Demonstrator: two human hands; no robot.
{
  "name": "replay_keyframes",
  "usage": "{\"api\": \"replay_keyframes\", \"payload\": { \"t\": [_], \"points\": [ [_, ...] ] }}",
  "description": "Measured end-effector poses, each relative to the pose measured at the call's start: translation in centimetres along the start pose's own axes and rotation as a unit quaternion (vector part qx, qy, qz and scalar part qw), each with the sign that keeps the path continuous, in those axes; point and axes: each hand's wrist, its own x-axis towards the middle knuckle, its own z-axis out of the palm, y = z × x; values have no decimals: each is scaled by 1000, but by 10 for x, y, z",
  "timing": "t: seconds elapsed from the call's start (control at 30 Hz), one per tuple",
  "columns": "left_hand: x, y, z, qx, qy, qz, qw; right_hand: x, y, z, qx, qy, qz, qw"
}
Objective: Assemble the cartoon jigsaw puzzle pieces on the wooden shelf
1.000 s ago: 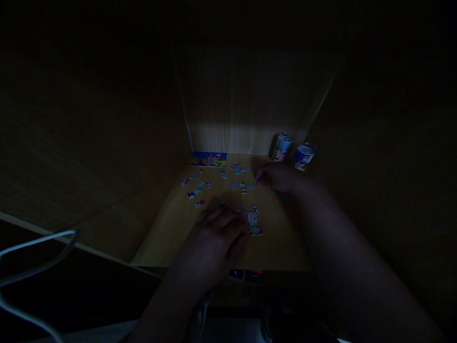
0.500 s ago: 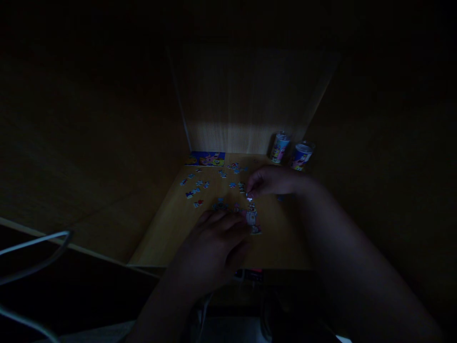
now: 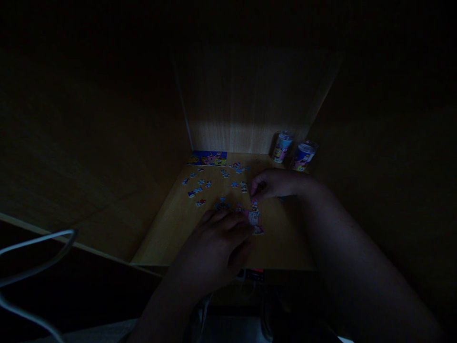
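In a very dim, wood-sided nook, a part-built jigsaw puzzle (image 3: 254, 218) lies flat on a pale wooden desk (image 3: 164, 238), between the person's two hands. The left hand (image 3: 217, 245) is palm down at its left, near side, fingers loosely bent and unclenched, the index finger resting against the puzzle and covering some of it. The right hand (image 3: 273, 185) reaches in from the right, thumb and forefinger drawn together at the puzzle's far end, by a small pinkish bit; it is too dark to tell whether they are gripping it.

The part of the puzzle in view runs lengthwise away from the person, its far end toward the right fingertips, with a short arm going left toward the left hand. Since that side is partly hidden, the long axis of the whole cannot be told.

Loose pieces (image 3: 234, 184) are scattered beyond and to the left, turned various ways. A picture card (image 3: 209, 158) lies sideways at the back left; two clear-topped tubs (image 3: 282, 148) stand upright at the back right.
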Motion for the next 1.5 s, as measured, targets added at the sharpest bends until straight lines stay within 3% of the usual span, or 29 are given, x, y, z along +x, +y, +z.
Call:
{"api": "replay_keyframes", "payload": {
  "t": [0.2, 0.4, 0.6, 0.77, 0.87, 1.03, 1.27, 1.5],
  "points": [
    [0, 0, 0, 3, 3, 2, 1000, 2, 4, 1, -1, 17, -8, 1000],
    [0, -1, 1, 9, 1, -1, 1000, 12, 2, 8, -1, 138, -49, 989],
    [0, -1, 1, 8, 1, -3, 1000, 18, 5, 13, -10, 104, -81, 991],
    [-1, -1, 2, 10, 8, 2, 1000, 19, 11, 12, -76, 182, -44, 979],
    [-1, -2, 2, 5, 10, 6, 1000, 24, 4, 17, -83, 217, -72, 970],
    [0, -1, 1, -1, 15, 9, 1000, 38, -8, 29, -115, 182, -130, 968],
    [1, 0, 0, 0, 13, 14, 1000, 34, 0, 27, -58, 150, -67, 985],
    [0, -1, 0, 0, 13, 11, 1000, 22, 1, 12, 36, 87, -64, 993]
  ]
}}
